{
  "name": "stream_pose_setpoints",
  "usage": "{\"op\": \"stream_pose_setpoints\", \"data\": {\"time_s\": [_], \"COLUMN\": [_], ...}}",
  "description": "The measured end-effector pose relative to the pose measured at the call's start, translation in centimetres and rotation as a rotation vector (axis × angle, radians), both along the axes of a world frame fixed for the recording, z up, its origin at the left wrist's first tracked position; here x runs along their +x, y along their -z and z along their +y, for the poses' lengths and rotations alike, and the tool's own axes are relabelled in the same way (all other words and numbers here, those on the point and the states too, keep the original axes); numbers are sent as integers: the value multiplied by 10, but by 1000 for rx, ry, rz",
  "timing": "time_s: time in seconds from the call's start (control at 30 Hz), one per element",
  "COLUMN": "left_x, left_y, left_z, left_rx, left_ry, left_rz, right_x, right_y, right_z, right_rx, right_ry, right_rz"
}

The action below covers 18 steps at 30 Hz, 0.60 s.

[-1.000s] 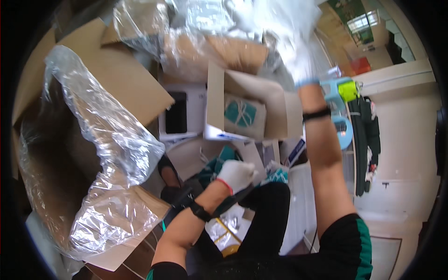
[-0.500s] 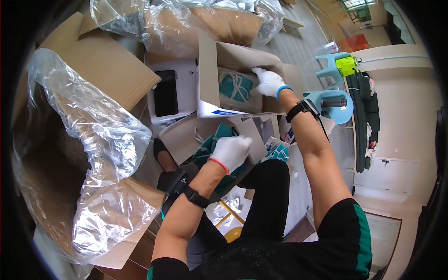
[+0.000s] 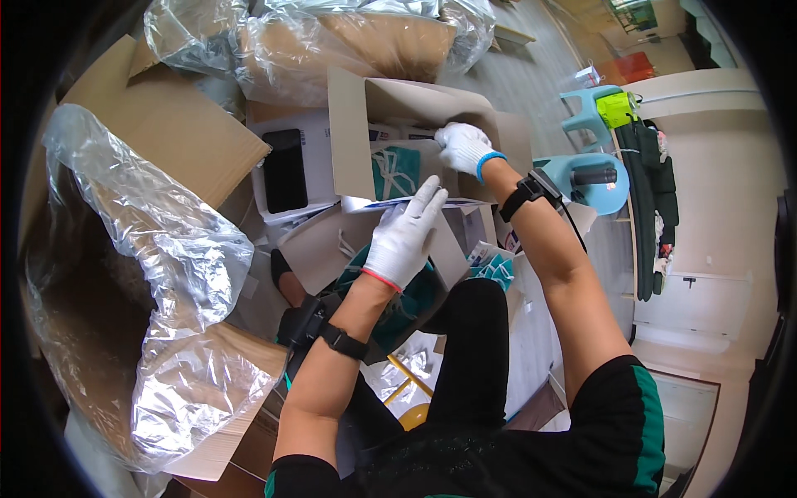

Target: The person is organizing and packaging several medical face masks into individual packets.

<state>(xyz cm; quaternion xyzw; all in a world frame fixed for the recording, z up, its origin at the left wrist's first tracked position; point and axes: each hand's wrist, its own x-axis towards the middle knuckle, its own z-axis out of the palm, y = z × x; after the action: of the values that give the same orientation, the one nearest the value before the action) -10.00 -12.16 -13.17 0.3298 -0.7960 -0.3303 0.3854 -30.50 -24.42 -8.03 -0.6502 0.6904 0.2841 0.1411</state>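
A white carton [image 3: 353, 158] stands ahead with its flaps up. In it lies a folded teal cloth bundle [image 3: 398, 170] with white ties, in what looks like a clear bag. My right hand [image 3: 465, 148], in a white knitted glove with a blue cuff, reaches into the carton's right side with fingers curled; what they hold, if anything, is hidden. My left hand [image 3: 405, 236], gloved in white with a red cuff, stretches its fingers toward the carton's near edge. Beneath it, a lower open box [image 3: 311, 249] contains more teal pieces with white ties, partly covered by my hand.
A black phone-like slab [image 3: 285, 170] rests on a white box left of the carton. Large cardboard boxes with clear plastic sheeting [image 3: 187, 249] fill the left and back. Blue stools [image 3: 610, 187] stand to the right. Small teal-and-white packets [image 3: 491, 267] sit by my knee.
My left hand has moved up from the lower box to the carton's near edge, its fingers straightening. Inside the carton, my right hand has curled its fingers more tightly.
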Motion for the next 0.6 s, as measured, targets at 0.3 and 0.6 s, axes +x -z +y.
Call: {"op": "stream_pose_setpoints", "data": {"time_s": [0.3,0.6], "left_x": [-5,-11], "left_y": [-2,-11], "left_z": [5,-1], "left_rx": [34,21], "left_ry": [37,45], "left_rz": [-32,-56], "right_x": [-28,-49], "right_y": [58,32], "right_z": [4,30], "right_rx": [-201,-875], "right_ry": [376,350], "right_rz": [-239,-908]}}
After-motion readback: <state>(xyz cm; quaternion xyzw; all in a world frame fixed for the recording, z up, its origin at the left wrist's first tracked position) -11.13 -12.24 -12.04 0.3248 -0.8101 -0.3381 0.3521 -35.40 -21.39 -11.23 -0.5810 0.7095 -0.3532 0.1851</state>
